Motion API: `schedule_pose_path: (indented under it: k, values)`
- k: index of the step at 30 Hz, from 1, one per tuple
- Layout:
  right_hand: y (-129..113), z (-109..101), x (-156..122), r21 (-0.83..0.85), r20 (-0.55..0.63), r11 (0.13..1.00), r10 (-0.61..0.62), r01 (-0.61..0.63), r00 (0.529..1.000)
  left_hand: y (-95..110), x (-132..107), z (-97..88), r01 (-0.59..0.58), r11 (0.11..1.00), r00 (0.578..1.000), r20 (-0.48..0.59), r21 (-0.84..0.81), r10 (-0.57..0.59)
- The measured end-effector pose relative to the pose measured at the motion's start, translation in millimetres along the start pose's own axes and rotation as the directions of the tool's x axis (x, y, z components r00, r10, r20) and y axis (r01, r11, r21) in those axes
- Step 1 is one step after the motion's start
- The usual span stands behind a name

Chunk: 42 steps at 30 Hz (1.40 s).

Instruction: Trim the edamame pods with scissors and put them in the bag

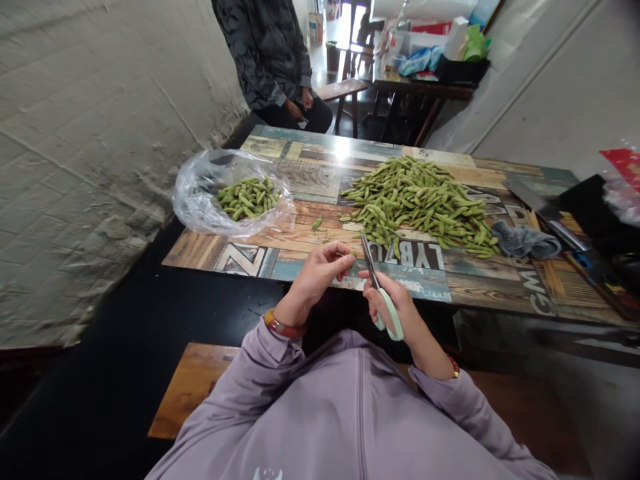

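Note:
My right hand (395, 303) is wrapped round the pale green handles of a pair of scissors (389, 313), whose blades point up and away over the table edge. Just left of them, my left hand (325, 270) is pinched closed on a green bean pod (353, 253), mostly hidden by the fingers. Beyond the scissors lies a large heap of green bean pods (420, 200). A clear plastic bag (195, 197) at the left lies open with a smaller pile of pods (247, 199) in it. One loose pod (317, 223) rests between bag and heap.
The patterned wooden table (295, 243) also bears a grey cloth (525, 240) and a cleaver (537, 203) at the right. Across the table sits another person (273, 60), hands in the lap. A rough wall (100, 133) runs along the left. Behind stands a cluttered table (425, 83).

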State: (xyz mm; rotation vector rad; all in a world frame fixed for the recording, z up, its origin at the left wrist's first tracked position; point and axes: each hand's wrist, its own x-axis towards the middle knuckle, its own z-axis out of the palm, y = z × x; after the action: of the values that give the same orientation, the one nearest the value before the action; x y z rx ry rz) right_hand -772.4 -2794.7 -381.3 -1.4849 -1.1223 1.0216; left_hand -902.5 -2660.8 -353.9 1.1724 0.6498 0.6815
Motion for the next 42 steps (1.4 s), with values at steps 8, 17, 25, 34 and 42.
schedule_pose_path:
  k: [8, 17, 25, 34, 42]
  values:
    - [3, 0, -4, 0.018, 0.071, 0.995, -0.098, 0.097, 0.993, 3, -2, -1.9, 0.021, 0.935, 0.992, -0.110, -0.353, -0.064]
    - [0, 2, -3, -0.092, 0.061, 0.981, -0.168, 0.173, 0.984, -11, -11, 12.2, 0.057, 0.894, 0.988, -0.106, -0.444, -0.115]
    - [-1, 3, -4, -0.178, 0.062, 0.953, -0.236, 0.244, 0.970, -12, -14, 15.3, 0.069, 0.911, 0.990, -0.087, -0.405, -0.114]
    - [-3, 1, -4, -0.297, 0.020, 0.916, -0.275, 0.269, 0.961, -11, -17, 23.4, 0.039, 0.952, 0.992, -0.101, -0.304, -0.073]
    - [3, 4, 1, -0.263, 0.013, 0.950, -0.170, 0.168, 0.985, -16, -9, 15.8, 0.020, 0.962, 0.990, -0.131, -0.273, -0.058]
